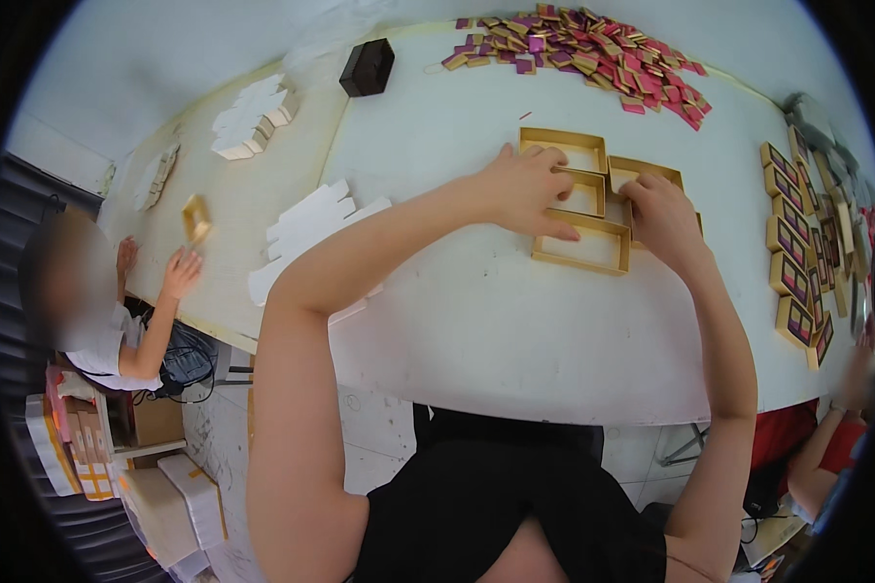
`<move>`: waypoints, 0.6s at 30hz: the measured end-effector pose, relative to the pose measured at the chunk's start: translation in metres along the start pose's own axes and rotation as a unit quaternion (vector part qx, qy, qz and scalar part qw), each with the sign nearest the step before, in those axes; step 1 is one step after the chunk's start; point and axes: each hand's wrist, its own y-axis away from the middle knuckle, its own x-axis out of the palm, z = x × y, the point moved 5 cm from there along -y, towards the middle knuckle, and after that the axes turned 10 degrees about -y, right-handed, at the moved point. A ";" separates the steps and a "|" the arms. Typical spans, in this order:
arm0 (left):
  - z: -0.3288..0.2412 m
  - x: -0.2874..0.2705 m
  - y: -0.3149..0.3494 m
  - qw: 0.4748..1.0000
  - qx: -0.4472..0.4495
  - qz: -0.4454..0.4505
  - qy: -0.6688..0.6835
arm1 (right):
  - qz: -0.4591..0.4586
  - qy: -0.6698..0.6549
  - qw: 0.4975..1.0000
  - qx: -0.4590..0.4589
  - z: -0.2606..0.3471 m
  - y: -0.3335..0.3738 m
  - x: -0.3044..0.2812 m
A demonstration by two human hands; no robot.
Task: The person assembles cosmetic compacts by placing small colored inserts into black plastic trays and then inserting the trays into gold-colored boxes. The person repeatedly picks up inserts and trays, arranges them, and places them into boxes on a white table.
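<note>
Several shallow, open gold trays stand grouped on the white table before me. My left hand (538, 197) reaches over the left column, fingers spread. Its fingertips are at the middle-left tray (583, 193), and its thumb is by the near tray (580, 245). The far-left tray (564, 138) lies just beyond the knuckles. My right hand (663, 216) is over the right column, fingers bent and closed together at the inner side of the upper right tray (647, 165). What its fingertips hold, if anything, is hidden. Another tray shows partly beneath this hand.
Pink, purple and gold small pieces (593, 53) are heaped at the back. Filled gold boxes (789, 233) line the right side. White folded cartons (311, 228) lie left, near a dark box (367, 68). A co-worker's hand (180, 272) is by a gold tray (196, 220) at far left.
</note>
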 end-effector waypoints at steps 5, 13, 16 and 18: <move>0.200 -0.060 0.010 0.859 -0.433 -0.191 -0.195 | -0.072 -0.055 0.995 -0.035 -0.004 0.040 -0.032; 0.301 -0.031 0.058 0.821 -0.505 -0.156 0.215 | -0.108 -0.057 0.992 -0.039 -0.030 0.044 -0.042; 0.192 -0.019 0.008 0.544 -0.267 -0.191 0.772 | -0.179 -0.213 0.960 -0.015 -0.015 0.020 -0.054; 0.110 -0.023 -0.015 0.313 0.063 0.052 0.946 | -0.172 -0.474 0.863 -0.015 0.003 -0.012 -0.041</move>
